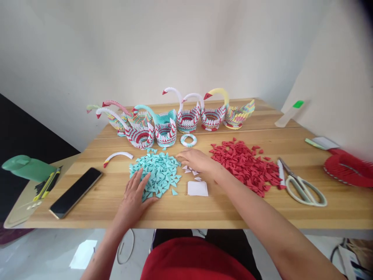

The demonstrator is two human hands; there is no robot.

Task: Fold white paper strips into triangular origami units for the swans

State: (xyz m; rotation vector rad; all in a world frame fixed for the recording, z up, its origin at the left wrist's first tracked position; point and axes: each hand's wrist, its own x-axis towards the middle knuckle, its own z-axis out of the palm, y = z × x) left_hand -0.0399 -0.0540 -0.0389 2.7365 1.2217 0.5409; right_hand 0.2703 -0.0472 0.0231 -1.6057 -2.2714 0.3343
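Note:
A heap of folded teal paper triangles (159,171) lies in the middle of the wooden table. My left hand (135,192) rests on its left side, fingers spread, thumb along the near edge. At the heap's right edge is my right hand (194,159), palm down with fingers stretched toward the teal pieces; nothing shows in it. A few white folded triangles (188,170) lie just below that hand, and nearer me sits a stack of white paper slips (197,188). Beyond the right hand lies a teal-and-white paper ring (188,140).
Several paper swans (165,132) line the back. Right of my forearm spreads a heap of red triangles (244,165), beside scissors (304,190) and a red paper piece (346,167). At left are a curved white swan neck (118,154), a phone (76,191) and a green bottle (32,168).

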